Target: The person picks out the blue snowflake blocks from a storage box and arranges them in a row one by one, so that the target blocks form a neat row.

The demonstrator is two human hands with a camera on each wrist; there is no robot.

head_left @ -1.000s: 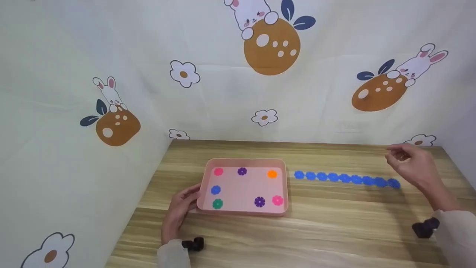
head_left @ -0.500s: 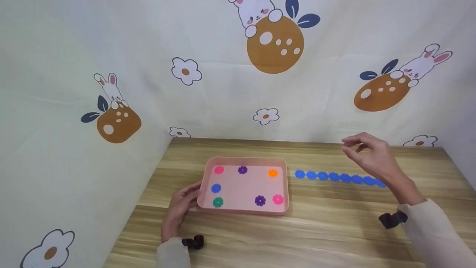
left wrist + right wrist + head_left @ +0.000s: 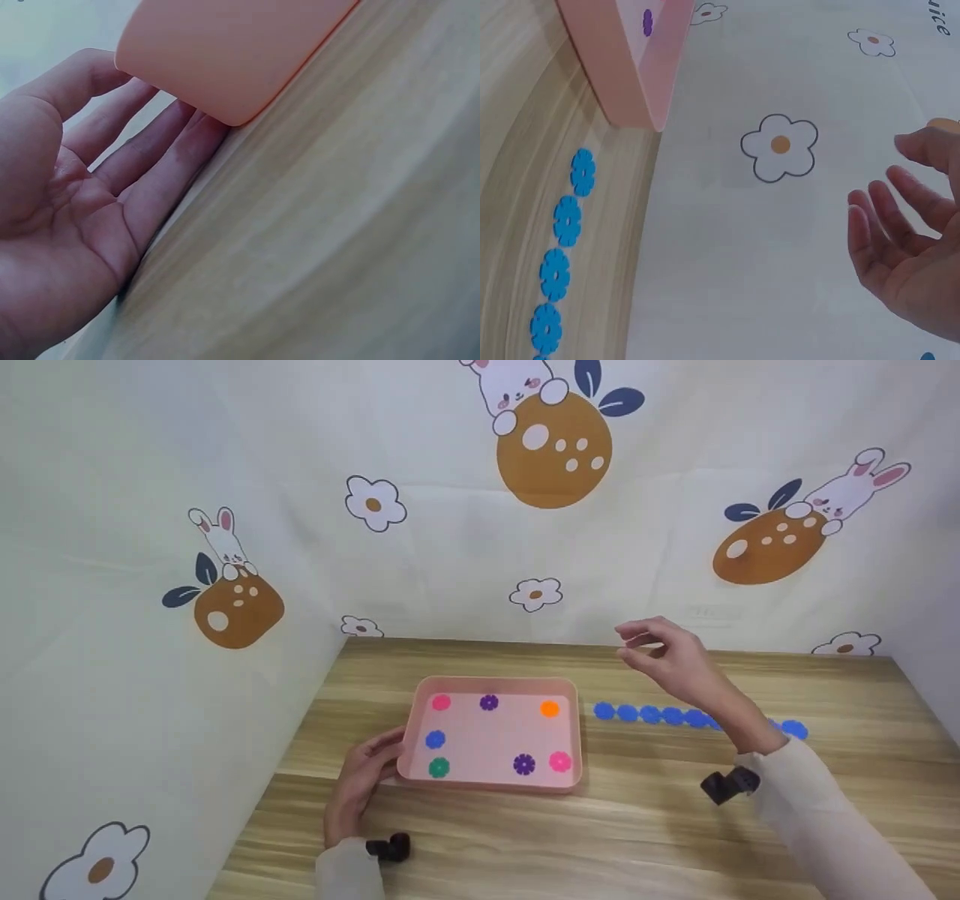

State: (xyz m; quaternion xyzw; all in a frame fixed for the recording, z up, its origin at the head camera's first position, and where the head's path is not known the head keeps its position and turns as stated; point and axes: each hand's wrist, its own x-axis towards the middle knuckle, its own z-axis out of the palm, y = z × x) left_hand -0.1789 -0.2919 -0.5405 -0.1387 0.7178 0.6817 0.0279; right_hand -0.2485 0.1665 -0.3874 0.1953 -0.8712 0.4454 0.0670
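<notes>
My left hand (image 3: 358, 780) rests on the table with its fingers against the left side of a pink tray (image 3: 495, 685). In the left wrist view the fingers (image 3: 142, 161) lie relaxed along the tray's wall (image 3: 217, 60). Inside the tray are several flower-shaped plastic discs: pink, purple, an orange one (image 3: 550, 709), a blue one (image 3: 435, 739) and a green one (image 3: 439, 767). Raised above the table, my right hand (image 3: 675, 660) has loosely bent fingers and nothing between them. Below it runs a row of blue flower discs (image 3: 650, 715), partly hidden by the forearm.
The wood-grain table (image 3: 525, 840) meets a patterned cloth (image 3: 450, 562) at its back edge and at both sides. The blue row starts just right of the tray and reaches toward the table's right side. Black wrist cameras sit at both cuffs.
My right hand has moved left from the right end of the blue row toward the tray, staying above the table. The left hand, tray and discs have stayed in place.
</notes>
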